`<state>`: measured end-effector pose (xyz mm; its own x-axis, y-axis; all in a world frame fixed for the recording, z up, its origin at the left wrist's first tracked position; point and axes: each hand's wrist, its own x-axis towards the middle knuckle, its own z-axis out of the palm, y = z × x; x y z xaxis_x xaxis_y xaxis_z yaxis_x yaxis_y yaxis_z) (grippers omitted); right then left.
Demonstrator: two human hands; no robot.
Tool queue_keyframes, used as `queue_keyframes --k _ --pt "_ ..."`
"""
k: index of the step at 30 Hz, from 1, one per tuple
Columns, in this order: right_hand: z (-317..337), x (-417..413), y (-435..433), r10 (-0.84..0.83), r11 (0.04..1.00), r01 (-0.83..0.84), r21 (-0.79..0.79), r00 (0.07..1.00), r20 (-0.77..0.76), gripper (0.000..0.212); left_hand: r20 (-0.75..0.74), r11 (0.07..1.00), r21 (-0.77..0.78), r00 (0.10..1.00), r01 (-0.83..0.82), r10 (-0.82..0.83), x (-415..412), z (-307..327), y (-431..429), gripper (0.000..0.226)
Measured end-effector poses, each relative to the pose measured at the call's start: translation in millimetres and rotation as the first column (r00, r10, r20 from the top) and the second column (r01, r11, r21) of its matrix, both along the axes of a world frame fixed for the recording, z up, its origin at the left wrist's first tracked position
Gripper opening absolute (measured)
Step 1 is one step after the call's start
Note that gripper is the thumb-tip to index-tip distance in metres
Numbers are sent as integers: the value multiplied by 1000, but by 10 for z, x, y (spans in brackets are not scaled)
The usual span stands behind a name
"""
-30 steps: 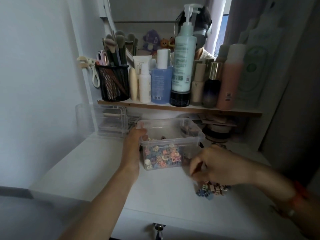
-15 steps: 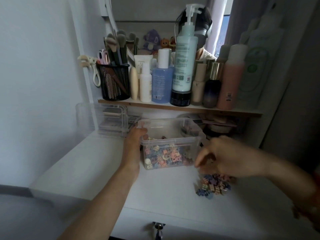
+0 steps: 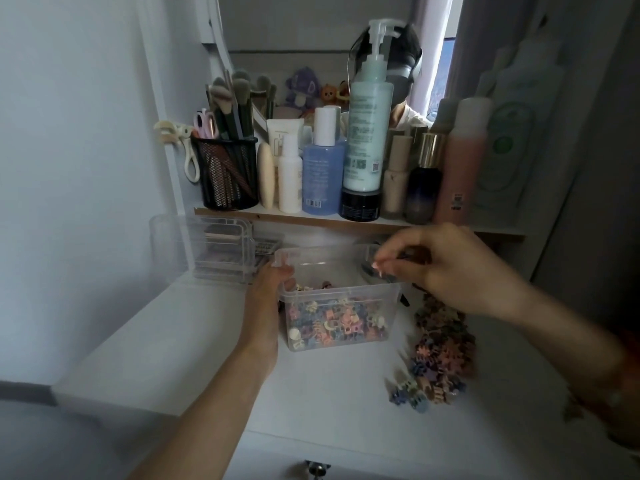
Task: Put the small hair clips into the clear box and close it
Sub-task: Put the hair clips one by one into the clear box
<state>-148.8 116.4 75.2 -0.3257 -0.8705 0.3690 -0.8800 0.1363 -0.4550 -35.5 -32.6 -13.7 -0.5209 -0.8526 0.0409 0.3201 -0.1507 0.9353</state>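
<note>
The clear box [image 3: 388, 337] stands lidless on the white tabletop, and several small coloured hair clips [image 3: 332, 320] cover its bottom. My left hand [image 3: 265, 292] grips the box's left rim, thumb hooked over the edge. My right hand [image 3: 446, 268] hovers above the box's right rim with its fingers curled, pinching a few dark hair clips. A loose pile of hair clips [image 3: 440, 348] lies on the table just right of the box, partly under my right forearm. No lid is in view.
A clear acrylic organiser [image 3: 207, 247] sits behind the box to the left. Directly above, a wooden shelf [image 3: 311, 218] carries bottles and a black mesh brush cup [image 3: 225, 174]. A drawer knob [image 3: 313, 467] is at the table's front edge.
My right hand rose from the pile on the table and moved up and left over the box's right rim with clips in its fingers. The left hand stayed on the box.
</note>
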Motion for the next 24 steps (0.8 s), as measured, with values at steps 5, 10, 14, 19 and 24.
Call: queue_keyframes --k 5,10,14,19,24 --pt "-39 -40 45 7 1000 -8 -26 1000 -14 12 -1 1000 -15 1000 -2 2 -5 8 5 15" --pt "-274 54 177 208 797 -181 576 978 20 16 -13 1000 -10 1000 9 -9 -8 5 -3 13" --pt "-461 70 152 196 791 -153 592 981 -8 13 -11 1000 -8 1000 1 -1 -11 1 -1 12" --pt "-162 80 103 114 963 -116 241 993 21 10 -14 1000 -8 1000 20 -20 -7 -15 -15 25" --pt "-40 61 -20 -91 996 90 -18 993 -76 35 -13 1000 7 1000 6 -6 -7 11 6 7"
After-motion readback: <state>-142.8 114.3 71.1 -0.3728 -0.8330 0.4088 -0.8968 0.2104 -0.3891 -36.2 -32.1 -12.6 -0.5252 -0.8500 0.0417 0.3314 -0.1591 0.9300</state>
